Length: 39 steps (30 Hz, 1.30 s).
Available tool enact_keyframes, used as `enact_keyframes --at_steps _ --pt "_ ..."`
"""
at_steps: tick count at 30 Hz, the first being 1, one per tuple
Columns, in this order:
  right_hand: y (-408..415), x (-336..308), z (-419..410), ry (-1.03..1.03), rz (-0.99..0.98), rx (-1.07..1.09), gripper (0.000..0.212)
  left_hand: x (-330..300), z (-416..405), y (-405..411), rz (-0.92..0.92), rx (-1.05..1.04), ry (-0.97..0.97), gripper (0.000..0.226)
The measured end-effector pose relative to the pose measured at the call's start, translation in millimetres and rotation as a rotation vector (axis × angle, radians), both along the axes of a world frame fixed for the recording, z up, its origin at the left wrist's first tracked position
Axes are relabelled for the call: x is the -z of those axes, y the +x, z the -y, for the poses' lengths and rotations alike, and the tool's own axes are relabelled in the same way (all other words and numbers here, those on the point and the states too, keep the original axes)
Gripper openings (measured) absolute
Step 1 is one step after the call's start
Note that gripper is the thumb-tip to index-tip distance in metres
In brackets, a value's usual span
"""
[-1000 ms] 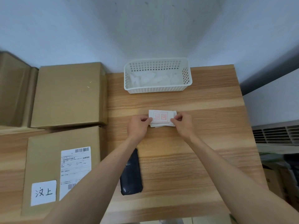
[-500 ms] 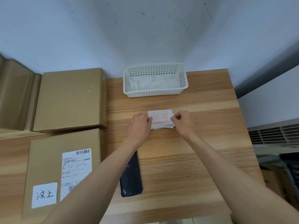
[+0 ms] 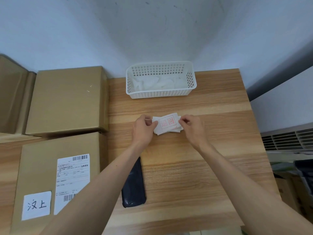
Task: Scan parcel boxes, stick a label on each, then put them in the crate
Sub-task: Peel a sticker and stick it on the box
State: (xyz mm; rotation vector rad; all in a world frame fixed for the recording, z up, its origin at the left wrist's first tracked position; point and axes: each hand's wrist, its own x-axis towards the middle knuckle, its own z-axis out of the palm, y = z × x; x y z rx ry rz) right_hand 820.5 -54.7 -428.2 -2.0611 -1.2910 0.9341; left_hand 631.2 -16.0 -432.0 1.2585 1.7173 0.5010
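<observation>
A small stack of white labels (image 3: 167,124) with red print lies mid-table. My left hand (image 3: 143,128) pinches its left edge and my right hand (image 3: 190,126) pinches its right edge. A cardboard parcel box (image 3: 39,168) at the near left carries a shipping label (image 3: 72,177) with barcodes and a white handwritten sticker (image 3: 36,205). A second plain cardboard box (image 3: 67,100) stands behind it. A black handheld scanner (image 3: 133,189) lies on the table, partly under my left forearm.
A white perforated plastic basket (image 3: 160,94) holding white scraps stands at the table's far edge by the wall. More cardboard (image 3: 11,95) sits at the far left. A vent (image 3: 288,139) and dark clutter lie beyond the table's right edge.
Both hands stay on the label stack; the top labels have shifted and tilted slightly between my fingers. The view has drifted a little.
</observation>
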Motion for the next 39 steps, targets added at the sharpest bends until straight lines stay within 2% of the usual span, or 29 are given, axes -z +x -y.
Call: enact_keyframes --at_steps 5,10,18,23,25,28,30,32,35,39 --pt "3 -3 2 0.038 -0.098 0.062 0.015 7 -8 7 0.014 0.000 -0.033 0.013" --pt "4 -2 3 0.040 -0.093 0.091 0.009 7 -9 9 0.038 0.006 0.005 0.008" --pt "-1 -7 -8 -0.008 -0.454 0.264 0.003 -19 -13 11 0.222 -0.048 0.038 0.013" --pt "-5 -17 -6 -0.039 -0.508 0.274 0.013 -26 -15 4 0.248 -0.068 0.024 0.015" --pt "-9 -26 -3 -0.062 -0.549 0.256 0.017 -29 -13 0 0.133 -0.037 0.098 0.014" --pt "-17 -37 1 -0.060 -0.596 0.210 0.018 -32 -6 -5 -0.120 0.105 0.377 0.028" --pt "-23 -42 3 -0.042 -0.634 0.179 0.018 -32 -2 -4 -0.207 0.283 0.602 0.019" --pt "-29 -44 5 -0.028 -0.675 0.149 0.018 -31 2 0 -0.227 0.416 0.736 0.011" --pt "-34 -47 7 -0.006 -0.726 0.137 0.019 -31 5 4 -0.182 0.449 0.773 0.006" --pt "-36 -49 7 0.003 -0.723 0.115 0.019 -30 8 1 -0.099 0.371 0.710 0.004"
